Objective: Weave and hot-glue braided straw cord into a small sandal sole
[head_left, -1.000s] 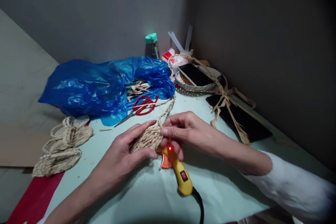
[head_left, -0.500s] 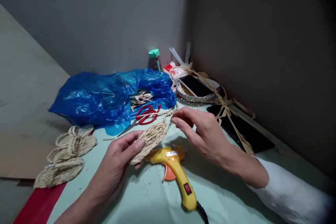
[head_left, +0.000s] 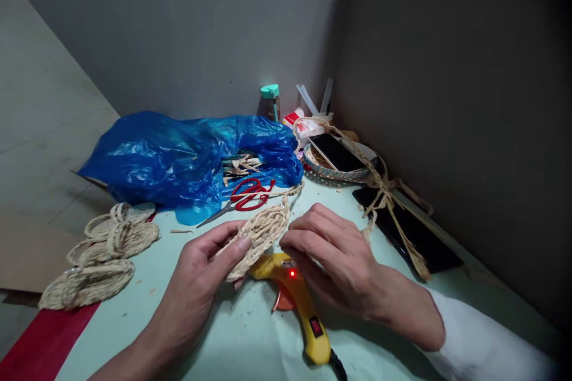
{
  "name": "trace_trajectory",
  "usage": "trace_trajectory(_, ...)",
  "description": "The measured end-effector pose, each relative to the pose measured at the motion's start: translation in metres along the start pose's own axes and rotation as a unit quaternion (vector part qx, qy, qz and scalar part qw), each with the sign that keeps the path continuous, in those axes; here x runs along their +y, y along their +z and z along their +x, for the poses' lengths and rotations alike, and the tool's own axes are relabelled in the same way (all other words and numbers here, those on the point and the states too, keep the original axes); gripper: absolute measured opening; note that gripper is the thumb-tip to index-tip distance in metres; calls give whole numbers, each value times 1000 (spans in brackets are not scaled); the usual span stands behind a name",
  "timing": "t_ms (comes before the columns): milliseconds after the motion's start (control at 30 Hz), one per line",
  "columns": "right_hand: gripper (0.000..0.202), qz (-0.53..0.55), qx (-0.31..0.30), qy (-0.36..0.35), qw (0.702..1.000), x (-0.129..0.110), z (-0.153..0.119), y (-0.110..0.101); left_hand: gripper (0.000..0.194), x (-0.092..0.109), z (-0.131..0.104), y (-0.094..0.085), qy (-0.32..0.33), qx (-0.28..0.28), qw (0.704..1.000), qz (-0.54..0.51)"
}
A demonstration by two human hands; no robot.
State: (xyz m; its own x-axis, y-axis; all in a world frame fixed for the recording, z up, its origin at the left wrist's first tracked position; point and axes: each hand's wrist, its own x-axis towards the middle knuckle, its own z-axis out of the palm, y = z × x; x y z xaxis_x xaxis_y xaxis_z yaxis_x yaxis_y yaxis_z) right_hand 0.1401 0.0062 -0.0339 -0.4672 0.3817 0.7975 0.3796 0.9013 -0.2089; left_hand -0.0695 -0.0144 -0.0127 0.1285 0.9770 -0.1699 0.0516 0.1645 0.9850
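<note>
My left hand (head_left: 203,274) is closed around an oval coil of braided straw (head_left: 261,232), thumb on top and fingers beneath. From the coil's far end a loose straw braid (head_left: 292,191) runs up beside the scissors. My right hand (head_left: 337,253) hovers just right of the coil, its fingers curled together in a pinch; whatever lies between the fingertips is hidden. Below both hands lies a yellow glue gun (head_left: 315,333) with an orange trigger and a lit red light, partly covered by my right hand.
Red-handled scissors (head_left: 250,195) lie before a blue plastic bag (head_left: 179,155) of straw strips. Small woven straw slippers (head_left: 89,283) sit at the left. A phone (head_left: 337,152) rests on a round basket (head_left: 313,165); a black tablet-like slab (head_left: 435,250) and a lidded jar (head_left: 270,104) stand farther off.
My right hand has dropped from the braid's base to beside the coil's right edge, over the glue gun, with its fingers drawn closer together. My left hand keeps its hold. The view has shifted slightly.
</note>
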Motion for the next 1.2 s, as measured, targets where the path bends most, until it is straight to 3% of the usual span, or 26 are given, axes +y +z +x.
trace_trajectory(267, 22, -17, 8, 0, 1000, 0, -4, 5, 38, -2, -3, 0, -7, -18, 1000, -19)
trace_trajectory(433, 11, -2, -2, 30, 1000, -3, -2, 4, 39, -4, -3, -2, -4, -24, 1000, 11)
trace_trajectory(633, 11, -11, -15, 16, 1000, -1, -3, 6, 37, -3, -3, 3, 0, -5, 1000, -15)
trace_trajectory(800, 11, 77, 2, 84, 994, -6, 0, 3, 36, -5, -1, 3, 11, -28, 999, -38)
trace_trajectory(933, 11, 191, 29, 219, 956, -10, 5, -3, 31, -7, 1, 2, 13, -10, 1000, -13)
trace_trajectory(1067, 22, 283, 67, 364, 885, -5, 6, -11, 30, -8, 2, 3, 14, 23, 999, -16)
trace_trajectory(1200, 42, 338, 17, 431, 836, 3, 7, -12, 26, -7, 4, 4, 29, 36, 999, -23)
